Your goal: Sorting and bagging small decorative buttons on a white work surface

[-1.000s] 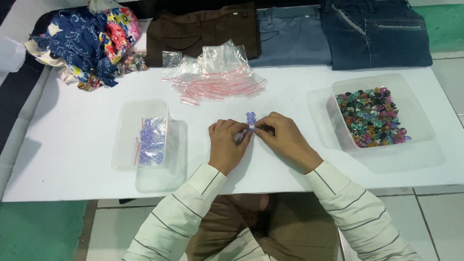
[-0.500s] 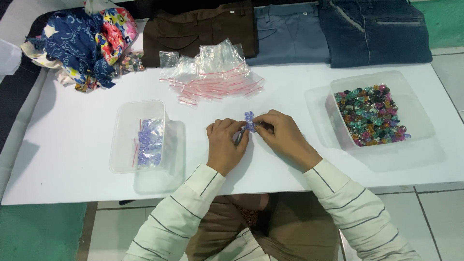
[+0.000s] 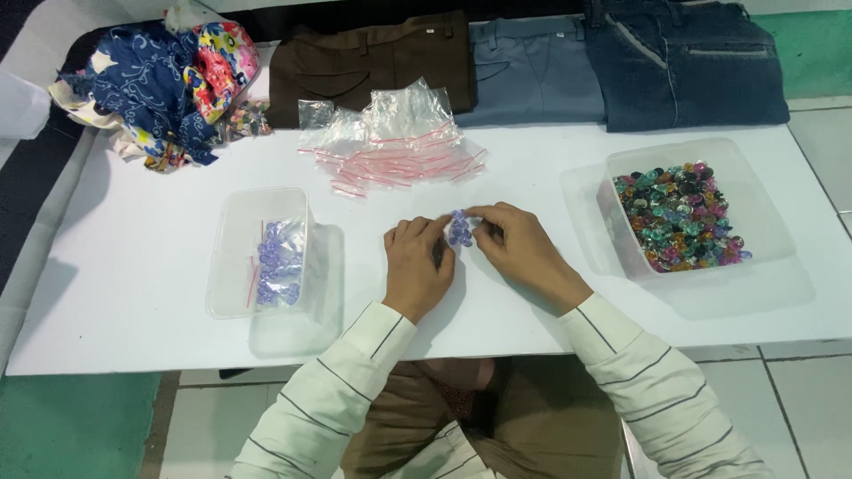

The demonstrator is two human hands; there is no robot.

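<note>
We pinch small bag of purple beads (image 3: 459, 231) between left hand (image 3: 417, 266) and right hand (image 3: 515, 248) fingers, both closed on it; upright, right of clear tub (image 3: 232, 266).

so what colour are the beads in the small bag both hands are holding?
Pale blue-violet beads, clearest in the head view.

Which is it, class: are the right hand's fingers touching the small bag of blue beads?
Touching. The head view shows the right hand pinching the small bag of blue beads.
</note>
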